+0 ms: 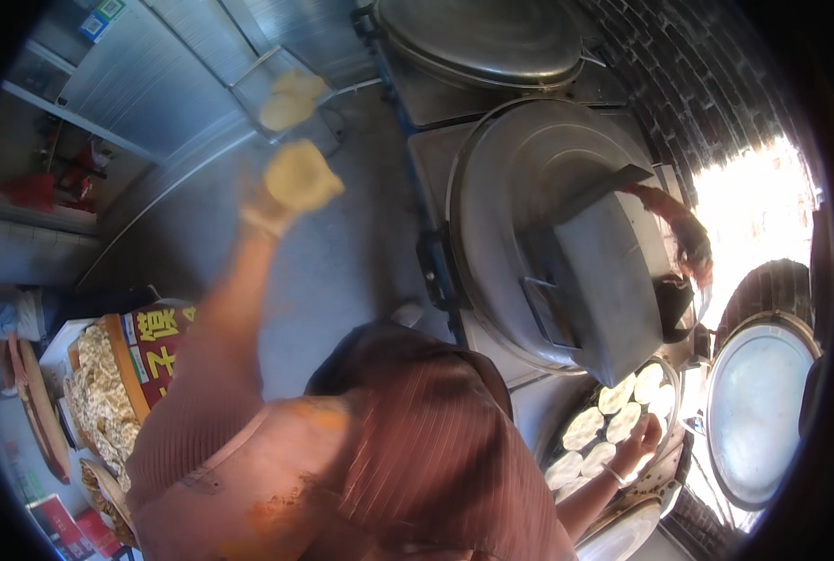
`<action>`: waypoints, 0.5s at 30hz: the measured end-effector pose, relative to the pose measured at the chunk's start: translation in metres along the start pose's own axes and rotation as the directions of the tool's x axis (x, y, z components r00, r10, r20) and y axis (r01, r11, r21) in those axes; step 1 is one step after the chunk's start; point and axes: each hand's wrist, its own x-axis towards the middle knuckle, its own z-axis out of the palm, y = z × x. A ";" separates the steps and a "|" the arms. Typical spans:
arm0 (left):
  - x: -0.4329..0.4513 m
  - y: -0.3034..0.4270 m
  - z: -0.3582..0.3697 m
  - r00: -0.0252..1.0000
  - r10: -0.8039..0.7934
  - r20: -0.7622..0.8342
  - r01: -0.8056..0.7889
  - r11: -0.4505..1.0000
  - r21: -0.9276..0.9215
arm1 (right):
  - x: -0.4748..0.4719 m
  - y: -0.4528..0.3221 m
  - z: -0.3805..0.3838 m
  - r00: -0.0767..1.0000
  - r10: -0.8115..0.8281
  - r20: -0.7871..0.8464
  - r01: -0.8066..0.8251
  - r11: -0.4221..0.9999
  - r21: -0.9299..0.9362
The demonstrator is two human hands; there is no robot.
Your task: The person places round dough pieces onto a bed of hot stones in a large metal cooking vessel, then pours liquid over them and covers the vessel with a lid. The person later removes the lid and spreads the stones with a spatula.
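My left hand point(266, 210), blurred by motion, reaches far out over the grey floor. It holds a round golden flatbread point(303, 175). Just beyond the flatbread is a wire rack point(254, 70) with a few more golden flatbreads point(291, 102). On the other side, my right hand point(643, 440), with a white bracelet at its wrist, is low over a round griddle pan point(675, 393). Pale round dough pieces point(624, 422) lie across the pan, several of them close together. The right fingers are bent at the pieces near the rim; whether they grip one is hidden.
Large lidded pans point(480, 42) line the right side. A metal box point(606, 294) rests on the nearer lid point(501, 210). A round metal lid point(760, 414) stands by the brick wall point(697, 77). At left are a tray of shredded food point(101, 393), a rolling pin point(42, 414) and a sign bearing writing point(157, 343).
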 end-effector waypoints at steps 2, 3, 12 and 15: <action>0.060 0.066 0.024 0.996 0.091 -0.008 -0.091 0.995 -0.031 | 0.004 -0.036 0.007 0.994 -0.111 0.023 0.111 0.994 -0.018; 0.082 0.081 0.025 0.966 0.102 -0.239 -0.105 0.994 0.002 | 0.003 -0.050 0.013 0.994 -0.109 0.008 0.109 0.994 0.019; 0.106 -0.063 -0.080 0.668 -0.734 0.122 0.694 0.674 0.255 | -0.002 -0.191 0.080 0.867 -0.475 -0.152 0.434 0.869 -0.238; 0.050 -0.120 -0.042 0.643 -0.765 -0.029 0.608 0.487 0.628 | 0.012 -0.234 0.094 0.806 -0.579 -0.121 0.537 0.802 -0.260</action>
